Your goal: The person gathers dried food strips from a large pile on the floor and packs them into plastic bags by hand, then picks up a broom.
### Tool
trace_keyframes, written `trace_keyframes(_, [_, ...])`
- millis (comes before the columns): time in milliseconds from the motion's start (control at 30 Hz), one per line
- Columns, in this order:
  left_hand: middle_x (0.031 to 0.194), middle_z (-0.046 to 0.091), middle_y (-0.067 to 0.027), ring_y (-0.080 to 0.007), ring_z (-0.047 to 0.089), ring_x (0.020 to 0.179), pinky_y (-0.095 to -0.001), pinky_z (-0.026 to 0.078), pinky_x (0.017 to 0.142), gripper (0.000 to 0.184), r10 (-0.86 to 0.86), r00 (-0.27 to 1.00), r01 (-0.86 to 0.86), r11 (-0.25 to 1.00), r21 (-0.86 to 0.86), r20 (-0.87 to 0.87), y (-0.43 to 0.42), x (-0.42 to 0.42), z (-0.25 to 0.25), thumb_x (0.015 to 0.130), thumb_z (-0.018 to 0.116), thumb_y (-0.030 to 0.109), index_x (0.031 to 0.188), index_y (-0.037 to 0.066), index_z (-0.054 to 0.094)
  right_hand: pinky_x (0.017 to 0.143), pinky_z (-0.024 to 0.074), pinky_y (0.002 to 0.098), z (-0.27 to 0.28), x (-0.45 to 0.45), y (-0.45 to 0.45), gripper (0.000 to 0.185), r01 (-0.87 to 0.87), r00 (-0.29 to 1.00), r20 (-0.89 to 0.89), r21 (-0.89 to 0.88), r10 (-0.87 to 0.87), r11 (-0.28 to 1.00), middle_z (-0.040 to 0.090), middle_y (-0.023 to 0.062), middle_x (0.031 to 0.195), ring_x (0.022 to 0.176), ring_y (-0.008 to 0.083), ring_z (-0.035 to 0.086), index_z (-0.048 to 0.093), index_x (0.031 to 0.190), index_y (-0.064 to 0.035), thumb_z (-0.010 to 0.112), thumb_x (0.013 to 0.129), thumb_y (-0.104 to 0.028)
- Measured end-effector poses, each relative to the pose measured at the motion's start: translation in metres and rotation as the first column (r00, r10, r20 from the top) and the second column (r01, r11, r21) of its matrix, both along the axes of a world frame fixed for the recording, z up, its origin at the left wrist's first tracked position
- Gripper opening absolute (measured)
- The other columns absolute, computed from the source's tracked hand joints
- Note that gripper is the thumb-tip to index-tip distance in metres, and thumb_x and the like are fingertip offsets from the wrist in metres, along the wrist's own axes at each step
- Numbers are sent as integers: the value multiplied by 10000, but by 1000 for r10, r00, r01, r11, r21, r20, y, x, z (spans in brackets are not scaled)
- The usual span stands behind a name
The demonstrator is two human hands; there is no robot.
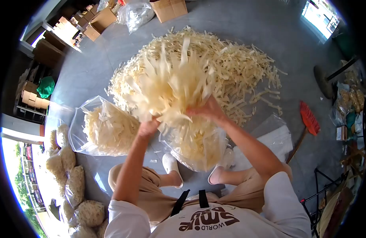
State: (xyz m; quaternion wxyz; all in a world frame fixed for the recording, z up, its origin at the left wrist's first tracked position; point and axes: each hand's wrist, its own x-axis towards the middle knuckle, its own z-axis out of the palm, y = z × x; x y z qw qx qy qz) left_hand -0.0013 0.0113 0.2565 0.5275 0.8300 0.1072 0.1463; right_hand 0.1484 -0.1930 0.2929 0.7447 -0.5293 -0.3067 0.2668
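Observation:
A large bunch of pale yellow strips point(177, 85) is held up between my two hands, blurred at its top. My left hand point(150, 126) is pressed against its lower left side, and my right hand point(208, 111) grips its right side. Just below the bunch, a clear plastic bag point(198, 148) with strips in it stands between my feet. Behind the bunch, a wide heap of the same strips point(238, 75) spreads over the floor. Another open clear bag point(111, 129), filled with strips, lies to the left.
Several filled bags point(75, 184) line the left side. Flat plastic bags point(276, 141) lie right of my feet, near a red broom point(309, 118). Cardboard boxes point(169, 9) stand beyond the heap. A black stand base point(322, 82) is at the right.

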Motion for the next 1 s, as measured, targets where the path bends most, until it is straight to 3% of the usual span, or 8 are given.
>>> trace_keyframes(133, [958,582,-110,-226,541,957,-343,430,814,446,-16,808,-7,999,-37,-589,-69,-31,-48,683,679,110,1090,39,511,899,384,297,-92,-28,-43,716,-107,977,95,-549,189,829,550,93,1100,1005,171,513,498,1140,-5,821,548,-248])
trace_keyframes(200, [1043,561,-131,-263,512,1023,-357,408,857,552,-42,963,34,999,-36,-267,-95,-45,-76,662,689,108,1167,63,471,873,402,289,-146,-34,-73,630,-102,992,24,-410,123,906,563,87,1092,995,154,518,530,1113,-17,803,576,-200])
trace_keyframes(333, [1133,527,-142,-283,491,1069,-343,404,877,644,-46,984,88,965,248,-172,-116,-32,-81,647,708,113,1224,71,424,869,404,289,-139,-29,-96,613,-176,981,-155,-450,118,875,567,87,1090,1001,155,517,511,1139,-26,783,609,-171])
trace_keyframes(433, [1223,462,-155,-311,438,1135,-420,390,899,785,-63,956,144,953,268,-287,-108,-32,-87,656,724,242,1306,93,312,887,390,305,-125,-28,-87,639,-186,981,-128,-453,143,872,571,92,1082,1008,176,518,485,1164,-23,775,621,-197])
trace_keyframes(633, [1431,80,-164,-472,114,1271,-591,253,961,1025,105,561,336,878,342,-821,-96,-43,-52,624,681,540,1384,152,114,917,364,314,-150,-46,-57,609,-44,972,153,-625,177,779,535,126,1138,1074,233,482,473,1173,-13,730,660,-216])
trace_keyframes(867, [1430,102,-173,-450,77,1290,-517,215,1017,907,-46,734,410,826,388,-677,-61,-58,-75,610,733,405,1342,117,281,933,351,365,-181,-43,-61,520,109,942,320,-568,97,815,535,160,1121,1096,307,455,519,1109,-29,707,645,-172])
trace_keyframes(967, [1390,231,-197,-409,147,1292,-470,242,1014,767,-227,866,279,959,53,-446,-20,-62,-108,613,735,279,1274,88,396,925,362,377,-178,-46,-65,525,195,904,423,-529,57,826,539,169,1099,1086,326,453,514,1109,-28,703,639,-166])
trace_keyframes(1000, [1336,316,-196,-394,218,1262,-463,265,996,705,-46,917,60,998,24,-397,-8,-59,-111,622,722,238,1241,77,427,923,365,383,-175,-48,-66,527,224,920,392,-514,-5,828,541,173,1090,1085,334,449,511,1113,-31,699,640,-170])
